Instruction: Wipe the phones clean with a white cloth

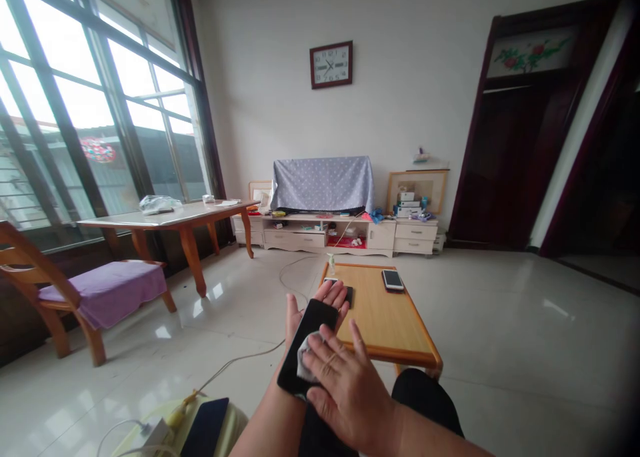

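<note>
A black smartphone [316, 318] lies tilted across the palm of my left hand [338, 295], whose fingers stretch out beneath it and whose thumb stands off to the side. Against the phone's dark face, my right hand [350, 383] presses a small white cloth [303, 362] under its fingers. Part of the cloth is hidden by those fingers. Just past my left fingertips, a dark phone-like object lies partly covered on the low wooden table [385, 327]. A clear pump bottle [331, 264] stands at that table's far left corner.
Another phone [393, 280] rests on the low table's right side. At lower left, a dark flat device [206, 427] and a white power strip [153, 437] sit on a pale yellow-green surface. A cable [235, 360] crosses the floor. A chair [95, 290] stands left.
</note>
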{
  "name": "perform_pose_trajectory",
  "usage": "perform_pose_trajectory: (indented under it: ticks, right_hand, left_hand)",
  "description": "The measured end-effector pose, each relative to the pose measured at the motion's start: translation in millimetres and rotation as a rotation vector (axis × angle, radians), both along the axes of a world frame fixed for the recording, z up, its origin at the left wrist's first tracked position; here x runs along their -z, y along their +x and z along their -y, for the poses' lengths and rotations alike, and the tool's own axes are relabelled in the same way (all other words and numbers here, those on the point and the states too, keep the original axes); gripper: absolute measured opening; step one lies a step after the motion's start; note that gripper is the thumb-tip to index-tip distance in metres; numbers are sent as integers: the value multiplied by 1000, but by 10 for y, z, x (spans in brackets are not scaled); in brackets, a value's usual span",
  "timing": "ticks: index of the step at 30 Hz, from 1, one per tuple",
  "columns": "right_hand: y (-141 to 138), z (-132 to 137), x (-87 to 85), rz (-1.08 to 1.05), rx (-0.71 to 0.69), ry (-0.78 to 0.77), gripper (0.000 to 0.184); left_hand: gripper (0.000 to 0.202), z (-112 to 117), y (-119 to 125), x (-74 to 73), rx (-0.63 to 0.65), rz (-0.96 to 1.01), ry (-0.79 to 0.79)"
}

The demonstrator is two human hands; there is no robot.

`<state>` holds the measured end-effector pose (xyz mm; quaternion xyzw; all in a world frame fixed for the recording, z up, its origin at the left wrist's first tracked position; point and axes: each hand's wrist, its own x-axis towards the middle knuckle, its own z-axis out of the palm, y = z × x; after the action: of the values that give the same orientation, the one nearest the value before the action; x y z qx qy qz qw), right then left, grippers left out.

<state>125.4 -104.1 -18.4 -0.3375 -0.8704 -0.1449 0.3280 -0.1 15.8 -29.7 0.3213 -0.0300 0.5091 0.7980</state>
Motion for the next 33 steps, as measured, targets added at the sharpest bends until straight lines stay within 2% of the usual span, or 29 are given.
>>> perform_pose_trajectory:
  ticks: [3,9,12,14,17,19,20,24,26,30,33]
  right_hand:
    - [-110,70,-2,52,-112,42,47]
    - [43,-310,-255,-67,148,30,46]
    - [125,-281,-215,-86,207,41,48]
    - [109,-132,-103,-54,184,50,49]
    - [31,81,43,31,28,103,50]
    - [1,101,52,65,-51,119,50]
    - [2,67,29,60,-46,108,50]
    - [68,-163,-98,-99,169,19,47]
    - [74,-194,-81,-144,197,-5,48]
    - [-25,-51,124,-33,-37,10,50]
    - [-74,45,248,-54,-145,44,39]
  left_hand:
    - [95,52,39,-33,8,-24,37]
    - [88,220,42,-111,39,-92,50]
    - [89,203,-39,-141,4,-99,46]
    - [93,169,-80,-149,-30,-75,62]
    - [98,132,-74,-141,-10,-48,64]
    - [99,126,-39,-128,31,-58,55]
    - [99,127,-22,-122,49,-67,50]
    - [93,113,-7,-91,81,-82,30]
    - [91,83,-27,-59,60,-54,13]
    - [76,12,-85,36,-24,67,-88]
    - [62,-12,-132,79,-79,148,-198]
